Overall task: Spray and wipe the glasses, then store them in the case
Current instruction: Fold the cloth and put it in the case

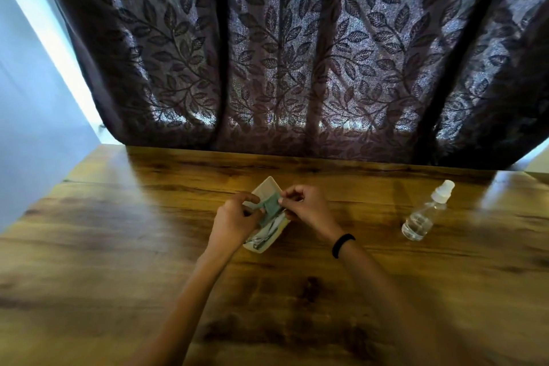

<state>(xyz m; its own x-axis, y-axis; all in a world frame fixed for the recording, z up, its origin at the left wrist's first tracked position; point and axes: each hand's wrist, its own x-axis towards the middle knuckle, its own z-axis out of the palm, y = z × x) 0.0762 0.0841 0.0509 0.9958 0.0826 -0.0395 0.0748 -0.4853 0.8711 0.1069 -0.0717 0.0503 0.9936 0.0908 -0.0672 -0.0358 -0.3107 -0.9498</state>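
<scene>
1. Brown wood-grain worktop (118,217) fills the near half. Two bare forearms reach over it toward the case.
2. Black band (343,245) on the right wrist, right of the case's near end.
3. Pale cream rectangular glasses case (269,186) lies open mid-worktop, angled, with its near end between the wrists.
4. Thin metal-framed glasses (266,233) lie folded inside the case and are partly hidden by the hands and cloth.
5. Left hand (234,220) is over the case's left edge, fingers curled, pinching the cloth.
6. Right hand (306,206) is over the case's right edge, thumb and fingertips pinching the same cloth.
7. Small green wiping cloth (271,206) is held between both hands, above the case interior.
8. Clear plastic spray bottle with a white nozzle (424,214) stands upright, well right of the case, untouched.
9. Dark purple leaf-patterned curtain (297,53) hangs beyond the case, at the worktop's far edge.
</scene>
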